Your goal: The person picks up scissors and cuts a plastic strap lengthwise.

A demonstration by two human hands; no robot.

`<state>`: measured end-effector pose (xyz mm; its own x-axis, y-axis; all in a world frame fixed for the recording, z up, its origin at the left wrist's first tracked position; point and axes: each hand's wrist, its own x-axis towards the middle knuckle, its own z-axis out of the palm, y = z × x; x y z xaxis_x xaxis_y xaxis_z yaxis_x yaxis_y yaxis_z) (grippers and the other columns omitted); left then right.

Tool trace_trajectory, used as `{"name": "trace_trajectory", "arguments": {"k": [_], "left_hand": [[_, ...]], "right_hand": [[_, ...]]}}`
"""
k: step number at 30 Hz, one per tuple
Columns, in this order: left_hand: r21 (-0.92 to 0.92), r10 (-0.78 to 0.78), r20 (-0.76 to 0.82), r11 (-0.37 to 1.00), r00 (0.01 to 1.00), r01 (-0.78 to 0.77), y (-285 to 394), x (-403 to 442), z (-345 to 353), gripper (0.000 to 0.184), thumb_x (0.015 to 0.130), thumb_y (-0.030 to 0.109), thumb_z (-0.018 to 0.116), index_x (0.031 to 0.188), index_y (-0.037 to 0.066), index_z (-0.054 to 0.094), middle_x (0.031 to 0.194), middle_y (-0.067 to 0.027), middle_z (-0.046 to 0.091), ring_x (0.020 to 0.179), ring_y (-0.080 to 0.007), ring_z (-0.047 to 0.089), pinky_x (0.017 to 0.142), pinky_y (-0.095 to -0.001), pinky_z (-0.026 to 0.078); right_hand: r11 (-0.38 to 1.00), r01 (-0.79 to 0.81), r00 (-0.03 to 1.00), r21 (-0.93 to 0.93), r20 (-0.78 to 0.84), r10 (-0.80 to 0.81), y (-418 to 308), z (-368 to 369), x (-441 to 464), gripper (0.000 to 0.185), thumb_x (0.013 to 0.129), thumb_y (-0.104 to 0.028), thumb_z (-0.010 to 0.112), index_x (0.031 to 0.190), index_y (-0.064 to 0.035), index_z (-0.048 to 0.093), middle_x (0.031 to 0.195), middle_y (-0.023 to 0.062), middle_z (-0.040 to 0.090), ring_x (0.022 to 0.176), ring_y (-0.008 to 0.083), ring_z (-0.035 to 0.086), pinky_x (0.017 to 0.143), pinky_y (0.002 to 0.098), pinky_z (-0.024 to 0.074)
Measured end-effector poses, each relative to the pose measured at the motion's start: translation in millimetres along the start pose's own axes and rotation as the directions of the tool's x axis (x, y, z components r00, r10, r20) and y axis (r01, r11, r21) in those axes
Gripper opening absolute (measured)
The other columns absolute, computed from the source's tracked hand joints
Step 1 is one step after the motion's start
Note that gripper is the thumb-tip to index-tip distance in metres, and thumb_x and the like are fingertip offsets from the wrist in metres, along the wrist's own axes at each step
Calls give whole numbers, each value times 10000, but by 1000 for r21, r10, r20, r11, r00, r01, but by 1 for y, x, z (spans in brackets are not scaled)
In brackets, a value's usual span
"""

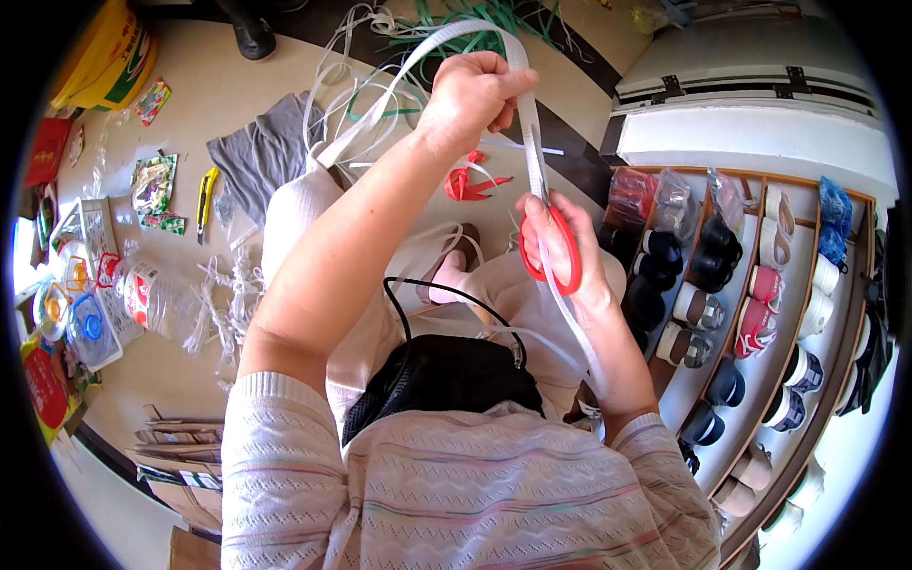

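My left hand (475, 92) is closed on a white strap (528, 114), with the thumb and fingers pinching it at the top of the view. From there the strap curves over to the left and also runs down to my right hand (562, 242). Red-handled scissors (577, 249) sit in my right hand, the fingers around their loops. Their blades lie along the strap, and whether they are open is hard to tell. Below my right hand the strap continues past the wrist. A black bag (442, 380) rests on my lap.
Loose white and green straps (475, 28) lie on the floor ahead. A red plastic piece (470, 183) is near my feet. To the left are a grey cloth (261, 157), a yellow cutter (205, 202) and plastic bottles (157, 299). A shoe rack (750, 223) stands at right.
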<state>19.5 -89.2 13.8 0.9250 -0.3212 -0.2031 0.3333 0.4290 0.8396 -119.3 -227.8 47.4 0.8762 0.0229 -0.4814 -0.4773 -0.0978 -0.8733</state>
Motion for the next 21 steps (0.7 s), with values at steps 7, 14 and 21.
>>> {"name": "trace_trajectory", "arguments": {"k": [7,14,21], "left_hand": [[3,-69,33,998,997,69,-6,-4,2,244,792,177,696,669,24,551,531,-17,488,403,-82,414,359,-236,299],[80,18,8,997,1000,-19,5,2,-3,276,780,229,719,656,44,557,530,-20,506,417,-80,427,399,-227,327],[18,-11,21,1000,1000,11,-8,1,5,240,797,145,695,657,39,532,539,-20,509,414,-88,455,358,-239,322]], "right_hand": [[1000,-30,1000,6,-6,30,-1,-1,7,315,899,-341,563,925,-30,514,546,-46,397,437,49,372,404,194,288],[1000,5,1000,-26,-3,-5,4,-3,-3,315,894,-344,570,914,-33,523,534,-47,400,419,49,358,394,191,279],[998,-26,999,60,-25,28,-2,-4,5,326,861,-373,616,812,-67,514,558,-43,421,442,45,397,389,202,303]]}}
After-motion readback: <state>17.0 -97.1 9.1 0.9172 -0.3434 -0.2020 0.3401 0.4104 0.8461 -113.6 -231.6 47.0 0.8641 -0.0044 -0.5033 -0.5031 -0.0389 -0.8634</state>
